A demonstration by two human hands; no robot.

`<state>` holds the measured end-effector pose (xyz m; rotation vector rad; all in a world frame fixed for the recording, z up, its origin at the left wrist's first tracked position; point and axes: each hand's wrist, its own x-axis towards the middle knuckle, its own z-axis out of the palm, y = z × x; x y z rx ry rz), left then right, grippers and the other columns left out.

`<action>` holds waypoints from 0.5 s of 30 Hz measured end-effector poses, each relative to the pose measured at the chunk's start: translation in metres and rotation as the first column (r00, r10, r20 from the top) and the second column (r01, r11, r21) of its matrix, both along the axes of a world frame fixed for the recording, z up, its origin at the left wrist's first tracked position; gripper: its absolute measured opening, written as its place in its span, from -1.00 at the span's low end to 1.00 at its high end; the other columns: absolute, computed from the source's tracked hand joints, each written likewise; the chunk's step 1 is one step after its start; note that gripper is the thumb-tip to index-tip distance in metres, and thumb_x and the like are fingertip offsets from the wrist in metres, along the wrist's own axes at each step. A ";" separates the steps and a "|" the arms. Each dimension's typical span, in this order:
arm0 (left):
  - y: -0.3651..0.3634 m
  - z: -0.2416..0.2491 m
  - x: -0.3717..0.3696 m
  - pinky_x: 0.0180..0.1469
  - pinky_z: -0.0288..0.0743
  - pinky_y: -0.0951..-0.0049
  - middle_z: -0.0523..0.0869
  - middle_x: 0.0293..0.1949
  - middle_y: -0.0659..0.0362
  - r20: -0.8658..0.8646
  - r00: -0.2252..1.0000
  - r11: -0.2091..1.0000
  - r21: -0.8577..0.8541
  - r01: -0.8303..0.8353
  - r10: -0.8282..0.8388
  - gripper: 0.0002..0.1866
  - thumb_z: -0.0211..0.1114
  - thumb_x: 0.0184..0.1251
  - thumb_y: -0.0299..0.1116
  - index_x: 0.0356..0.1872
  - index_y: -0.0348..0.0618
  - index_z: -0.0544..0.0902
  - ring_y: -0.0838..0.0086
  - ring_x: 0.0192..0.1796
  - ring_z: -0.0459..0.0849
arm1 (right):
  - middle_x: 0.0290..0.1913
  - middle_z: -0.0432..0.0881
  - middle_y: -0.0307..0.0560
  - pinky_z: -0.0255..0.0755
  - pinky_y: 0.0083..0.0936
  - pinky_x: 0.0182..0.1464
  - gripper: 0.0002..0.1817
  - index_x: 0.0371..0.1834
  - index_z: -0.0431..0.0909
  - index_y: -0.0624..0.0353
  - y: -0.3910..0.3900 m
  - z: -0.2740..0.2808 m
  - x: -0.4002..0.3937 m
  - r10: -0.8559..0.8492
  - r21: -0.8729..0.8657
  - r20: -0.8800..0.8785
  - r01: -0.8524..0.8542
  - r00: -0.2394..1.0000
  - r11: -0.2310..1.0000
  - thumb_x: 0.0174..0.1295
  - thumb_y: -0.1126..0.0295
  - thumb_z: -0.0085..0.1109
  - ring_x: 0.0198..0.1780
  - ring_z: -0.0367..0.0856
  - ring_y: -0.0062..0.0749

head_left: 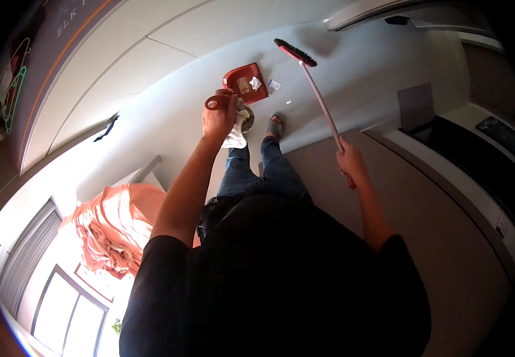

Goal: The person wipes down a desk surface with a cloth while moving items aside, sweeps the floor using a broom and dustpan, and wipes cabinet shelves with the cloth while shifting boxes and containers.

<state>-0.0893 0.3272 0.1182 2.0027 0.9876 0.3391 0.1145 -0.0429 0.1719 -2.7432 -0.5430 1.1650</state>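
My left hand point(219, 117) is closed around the handle of a red dustpan point(261, 94), the handle's holed end showing above my fist. Crumpled white paper point(255, 83) and some brownish debris lie in the pan. Below the same hand is a crumpled whitish thing point(235, 138); whether my fingers hold it I cannot tell. My right hand point(351, 159) grips the pinkish stick of a broom point(322, 101) near its lower end. The broom's red head with dark bristles point(295, 52) is angled over the floor, right of the dustpan and apart from it.
A small white-and-blue packet point(274, 84) and a white scrap point(288, 102) lie on the pale floor beside the dustpan. My slippered foot point(276, 126) stands near them. A brown bed-like surface point(424, 238) is at right, pale cabinets point(109, 59) at upper left, orange fabric point(115, 223) at lower left.
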 end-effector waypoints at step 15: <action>-0.002 -0.049 0.003 -0.09 0.58 0.01 0.74 -0.16 -0.02 -0.025 1.000 0.998 0.068 0.018 -0.017 -0.74 0.22 0.51 -0.18 -0.08 -0.19 0.60 -0.07 -0.13 0.71 | -0.20 0.73 0.07 0.58 -0.41 -0.35 -0.37 0.57 0.30 0.09 0.050 -0.003 -0.084 -0.259 -0.066 -0.462 0.258 0.848 0.964 0.42 0.39 0.12 -0.37 0.68 -0.40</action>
